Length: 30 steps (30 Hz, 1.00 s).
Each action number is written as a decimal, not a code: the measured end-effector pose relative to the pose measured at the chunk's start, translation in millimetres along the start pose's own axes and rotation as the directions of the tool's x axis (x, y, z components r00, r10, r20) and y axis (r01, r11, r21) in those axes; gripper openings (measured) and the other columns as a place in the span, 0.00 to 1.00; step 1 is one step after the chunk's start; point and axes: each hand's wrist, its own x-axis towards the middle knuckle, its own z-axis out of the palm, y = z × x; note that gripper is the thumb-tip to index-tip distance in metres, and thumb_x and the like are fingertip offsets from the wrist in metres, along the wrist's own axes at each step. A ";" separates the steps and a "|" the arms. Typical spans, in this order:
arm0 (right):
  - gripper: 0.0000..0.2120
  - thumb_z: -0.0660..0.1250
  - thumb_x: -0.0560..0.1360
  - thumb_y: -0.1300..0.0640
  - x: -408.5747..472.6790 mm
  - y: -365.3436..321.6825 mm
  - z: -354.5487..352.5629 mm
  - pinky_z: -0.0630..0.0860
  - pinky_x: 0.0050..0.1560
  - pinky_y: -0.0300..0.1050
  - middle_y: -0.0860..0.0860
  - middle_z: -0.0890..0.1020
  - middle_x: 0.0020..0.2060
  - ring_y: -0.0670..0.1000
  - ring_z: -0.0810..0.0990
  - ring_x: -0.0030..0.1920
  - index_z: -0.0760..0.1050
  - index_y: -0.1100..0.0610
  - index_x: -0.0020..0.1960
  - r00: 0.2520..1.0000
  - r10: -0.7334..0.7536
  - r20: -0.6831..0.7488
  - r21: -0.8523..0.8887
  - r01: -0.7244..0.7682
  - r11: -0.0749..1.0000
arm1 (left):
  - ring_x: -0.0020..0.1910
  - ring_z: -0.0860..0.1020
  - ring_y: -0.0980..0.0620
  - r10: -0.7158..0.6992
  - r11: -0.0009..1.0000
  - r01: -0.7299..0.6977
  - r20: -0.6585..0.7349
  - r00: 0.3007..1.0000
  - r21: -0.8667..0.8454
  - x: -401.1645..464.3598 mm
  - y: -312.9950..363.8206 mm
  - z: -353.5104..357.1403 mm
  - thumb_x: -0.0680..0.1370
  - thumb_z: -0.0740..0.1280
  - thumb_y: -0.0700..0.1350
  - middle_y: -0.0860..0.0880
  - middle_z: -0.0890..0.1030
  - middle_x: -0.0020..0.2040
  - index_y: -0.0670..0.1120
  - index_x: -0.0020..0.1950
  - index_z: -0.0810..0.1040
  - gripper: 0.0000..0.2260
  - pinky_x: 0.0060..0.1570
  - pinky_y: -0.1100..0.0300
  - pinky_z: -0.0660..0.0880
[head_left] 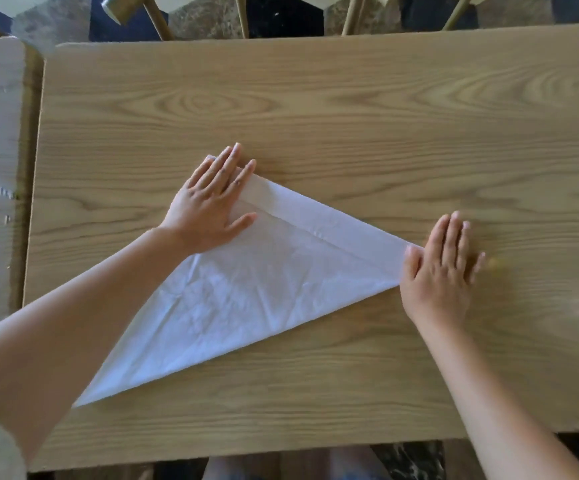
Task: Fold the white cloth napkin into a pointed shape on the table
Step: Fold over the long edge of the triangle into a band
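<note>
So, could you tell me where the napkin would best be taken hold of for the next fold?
Probably at the free near-left tip of the white napkin. It lies flat and uncovered on the table, so fingers can pinch it from the near side. The left hand presses the far corner and the right hand the right corner, both flat, so the banded far edge is pinned.

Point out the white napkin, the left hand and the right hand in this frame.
white napkin (246, 299): head view, middle of the folded triangle.
left hand (211, 202): head view, back of the hand, flat on the napkin's far corner.
right hand (440, 271): head view, back of the hand, at the napkin's right corner.
</note>
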 end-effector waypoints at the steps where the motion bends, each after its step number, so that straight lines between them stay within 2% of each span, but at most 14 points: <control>1: 0.30 0.43 0.77 0.47 -21.9 9.6 0.3 0.47 0.72 0.61 0.56 0.54 0.76 0.53 0.51 0.75 0.49 0.62 0.75 0.999 0.046 -0.008 0.001 -0.046 0.999 | 0.75 0.54 0.42 0.066 0.998 -0.067 0.006 0.998 0.012 0.6 8.7 0.7 0.76 0.50 0.62 0.36 0.55 0.75 0.42 0.75 0.56 0.34 0.74 0.50 0.50; 4: 0.29 0.44 0.78 0.49 -82.3 35.6 2.5 0.49 0.71 0.62 0.58 0.55 0.75 0.55 0.52 0.75 0.49 0.63 0.75 0.990 0.140 -0.017 -0.008 -0.140 0.990 | 0.75 0.54 0.43 0.209 0.977 -0.210 0.034 0.977 0.026 1.1 33.1 3.8 0.76 0.50 0.62 0.36 0.55 0.75 0.43 0.75 0.56 0.33 0.74 0.49 0.50; 7: 0.29 0.45 0.78 0.49 -123.9 54.2 4.4 0.50 0.71 0.64 0.60 0.56 0.75 0.57 0.54 0.75 0.50 0.64 0.74 0.980 0.199 -0.004 -0.013 -0.199 0.980 | 0.75 0.53 0.45 0.290 0.955 -0.294 0.067 0.955 0.044 -0.8 53.3 8.6 0.76 0.50 0.62 0.38 0.54 0.76 0.44 0.76 0.54 0.33 0.74 0.50 0.50; 9: 0.29 0.45 0.78 0.50 -134.8 59.4 3.9 0.51 0.71 0.64 0.60 0.56 0.75 0.57 0.54 0.74 0.50 0.64 0.74 0.975 0.223 0.001 -0.014 -0.223 0.975 | 0.75 0.52 0.45 0.310 0.948 -0.315 0.077 0.948 0.056 -2.2 60.7 10.9 0.76 0.50 0.62 0.38 0.53 0.76 0.45 0.76 0.53 0.33 0.74 0.50 0.50; 14: 0.29 0.42 0.78 0.50 -134.9 58.0 -3.2 0.46 0.71 0.65 0.55 0.50 0.76 0.53 0.47 0.75 0.46 0.61 0.75 0.981 0.189 0.045 0.067 -0.191 0.979 | 0.75 0.52 0.47 0.288 0.955 -0.291 0.067 0.955 0.055 -4.2 64.4 7.8 0.76 0.50 0.62 0.40 0.53 0.76 0.44 0.76 0.52 0.34 0.74 0.49 0.50; 17: 0.28 0.45 0.78 0.52 -142.3 65.3 -11.2 0.46 0.72 0.63 0.54 0.52 0.75 0.52 0.49 0.75 0.49 0.61 0.75 0.996 0.069 0.054 0.142 -0.076 0.987 | 0.75 0.55 0.47 0.139 0.990 -0.139 -0.035 0.990 0.015 -15.8 80.6 8.6 0.77 0.52 0.60 0.41 0.57 0.76 0.40 0.74 0.58 0.32 0.73 0.48 0.51; 19: 0.26 0.52 0.77 0.53 -146.3 74.7 -19.4 0.56 0.70 0.63 0.58 0.63 0.73 0.57 0.59 0.73 0.57 0.61 0.73 1.000 0.020 0.023 0.196 -0.024 0.980 | 0.75 0.54 0.47 -0.024 0.999 0.022 -0.085 0.996 -0.026 -29.5 96.4 14.2 0.77 0.51 0.59 0.42 0.57 0.76 0.40 0.74 0.58 0.32 0.73 0.49 0.48; 21: 0.24 0.61 0.74 0.53 -144.6 83.4 -26.2 0.67 0.61 0.61 0.59 0.73 0.64 0.61 0.71 0.64 0.66 0.62 0.68 0.999 -0.011 -0.030 0.197 0.017 0.980 | 0.76 0.52 0.49 -0.165 0.984 0.160 -0.083 0.983 -0.073 -41.3 110.6 20.7 0.77 0.50 0.59 0.45 0.55 0.77 0.44 0.75 0.56 0.31 0.73 0.46 0.44; 23: 0.22 0.69 0.71 0.57 -139.9 90.3 -29.7 0.72 0.53 0.59 0.59 0.77 0.53 0.62 0.76 0.54 0.72 0.62 0.63 0.996 -0.058 -0.070 0.174 0.069 0.982 | 0.76 0.51 0.51 -0.260 0.960 0.248 -0.083 0.962 -0.130 -45.3 120.9 24.8 0.77 0.49 0.59 0.46 0.55 0.77 0.47 0.76 0.55 0.30 0.72 0.44 0.42; 26: 0.25 0.76 0.65 0.62 -129.6 96.2 -35.8 0.73 0.50 0.57 0.55 0.78 0.40 0.59 0.77 0.43 0.73 0.62 0.60 0.995 -0.101 -0.014 0.228 0.102 0.968 | 0.76 0.50 0.52 -0.321 0.937 0.300 -0.100 0.942 -0.177 -41.7 127.2 26.1 0.76 0.49 0.59 0.47 0.55 0.77 0.49 0.76 0.54 0.30 0.72 0.44 0.42; 28: 0.25 0.75 0.65 0.64 -124.1 100.8 -40.3 0.72 0.51 0.54 0.51 0.75 0.35 0.54 0.74 0.40 0.72 0.61 0.61 0.990 -0.128 0.064 0.315 0.101 0.944 | 0.76 0.50 0.52 -0.336 0.933 0.313 -0.111 0.935 -0.179 -40.8 127.9 26.8 0.76 0.48 0.58 0.47 0.55 0.77 0.49 0.76 0.54 0.29 0.72 0.44 0.42; 30: 0.26 0.72 0.68 0.66 -117.2 106.7 -46.4 0.71 0.50 0.46 0.48 0.73 0.34 0.50 0.72 0.38 0.69 0.55 0.64 0.973 -0.143 0.181 0.449 0.048 0.892 | 0.76 0.50 0.53 -0.341 0.930 0.317 -0.118 0.933 -0.184 -41.6 127.3 27.6 0.77 0.48 0.58 0.48 0.55 0.77 0.49 0.76 0.54 0.29 0.72 0.45 0.42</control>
